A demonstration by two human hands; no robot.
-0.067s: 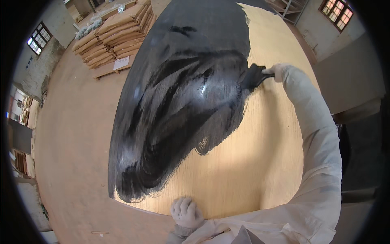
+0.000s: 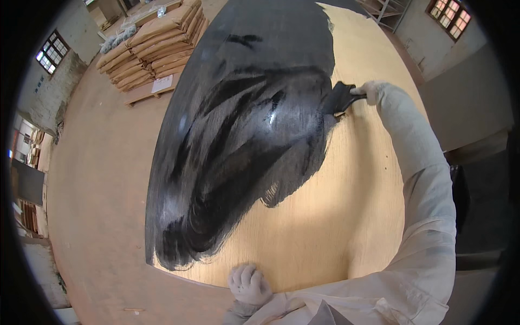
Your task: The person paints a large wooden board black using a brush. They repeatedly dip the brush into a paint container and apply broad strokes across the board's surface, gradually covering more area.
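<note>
A large pale wooden board fills the middle, its left and far parts covered in wet-looking black paint. My right hand, in a light glove, reaches out to the far right and is closed round the handle of a wide, black-coated paintbrush. The bristles meet the right border of the painted area; whether they press on the surface there is hard to tell. At the near edge of the board, my gloved left hand has its bent fingers on the bare wood. Its thumb is hidden.
Brown paper sacks are stacked on a wooden pallet at the far left, on a dusty floor. A large grey panel stands to the right. Metal racking shows beyond the board's far right corner.
My right hand and the paintbrush have shifted slightly away from me and to the right, baring a small black smear at the paint's border. The left hand stays in place.
</note>
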